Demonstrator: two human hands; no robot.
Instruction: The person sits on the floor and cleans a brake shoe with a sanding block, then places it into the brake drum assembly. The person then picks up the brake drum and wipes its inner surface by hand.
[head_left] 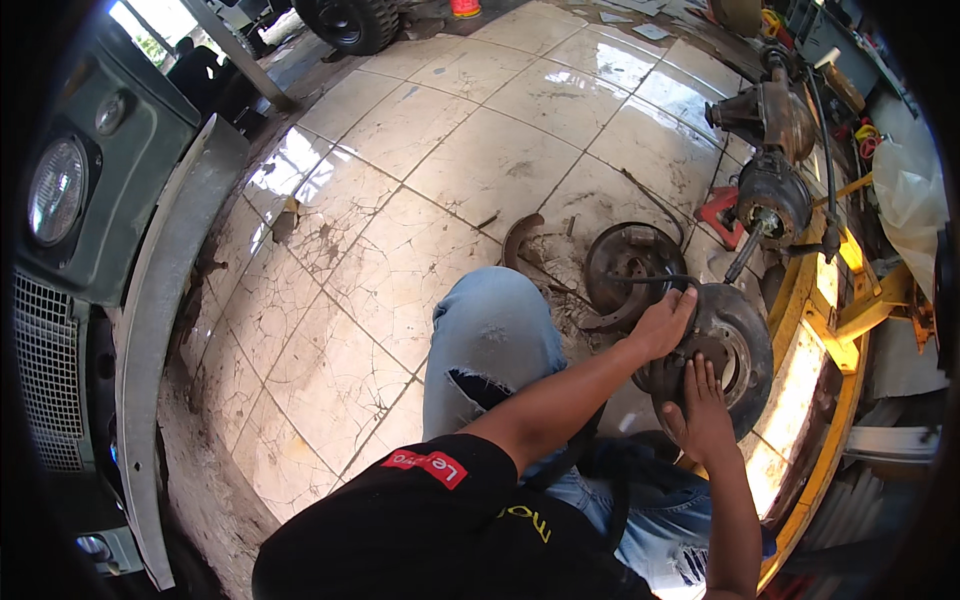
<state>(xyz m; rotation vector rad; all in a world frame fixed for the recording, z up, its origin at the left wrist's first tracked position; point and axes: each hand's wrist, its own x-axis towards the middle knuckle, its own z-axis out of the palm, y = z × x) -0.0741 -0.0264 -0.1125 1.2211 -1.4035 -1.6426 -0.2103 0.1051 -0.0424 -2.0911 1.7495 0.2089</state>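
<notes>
A dark round brake backing plate (759, 340) with a hole at its middle is tilted up in front of me, at the right. My left hand (664, 324) is closed over its upper left rim; the fingertips are partly hidden. My right hand (702, 408) lies against the plate's face with fingers stretched out, just below the left one. Just beyond, a second round backing plate (606, 262) rests on the tiles, a thin dark hose or cable crossing it. Two curved brake shoes lie around it: one brake shoe (514, 240) at its left, another brake shoe (607, 322) in front.
A rusty axle housing (782, 115) stands at the right, near a red stand (716, 212). Along the right edge runs a yellow metal frame (846, 400). A green vehicle's front (150, 170) with a grey bumper (165, 300) flanks the left. Cracked tiles (400, 240) cover the floor.
</notes>
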